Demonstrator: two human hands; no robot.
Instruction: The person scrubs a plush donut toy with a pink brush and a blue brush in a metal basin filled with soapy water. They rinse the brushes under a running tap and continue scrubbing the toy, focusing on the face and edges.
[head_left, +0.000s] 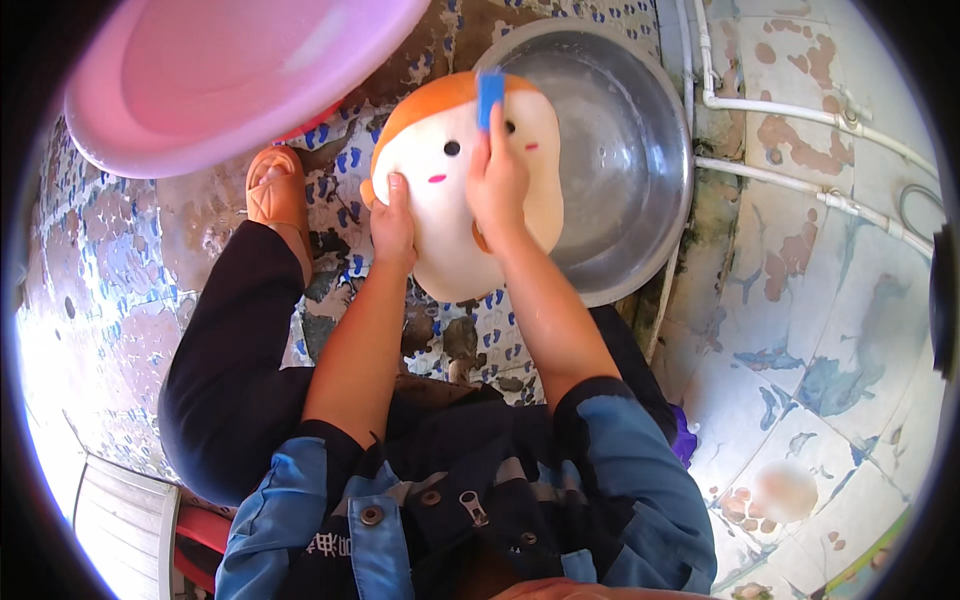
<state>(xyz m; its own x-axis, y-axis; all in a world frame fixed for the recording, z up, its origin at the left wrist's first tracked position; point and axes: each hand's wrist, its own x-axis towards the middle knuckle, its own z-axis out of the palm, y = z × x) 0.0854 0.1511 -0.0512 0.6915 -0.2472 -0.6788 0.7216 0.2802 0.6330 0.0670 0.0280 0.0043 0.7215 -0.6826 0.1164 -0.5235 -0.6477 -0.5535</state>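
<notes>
Likely best to work clear of the pink tub (pixel 240 75), beyond and left of the left fingers (pixel 397 188), and beside the metal basin (pixel 630 190), right of the right fingers (pixel 497 138). Toy cushion (pixel 440 240) between both: edge clasped in the left fingers, thumb in front, others hidden; hold firm. Blue block (pixel 490 95) pinched in the right fingers against the cushion's top: better flat, in short strokes. Basin rim partly behind; more room rightward.

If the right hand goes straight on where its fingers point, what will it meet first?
Probably the rim of the metal basin, beyond the top of the orange-and-white toy. The right hand holds a blue block; depth is unclear.
</notes>
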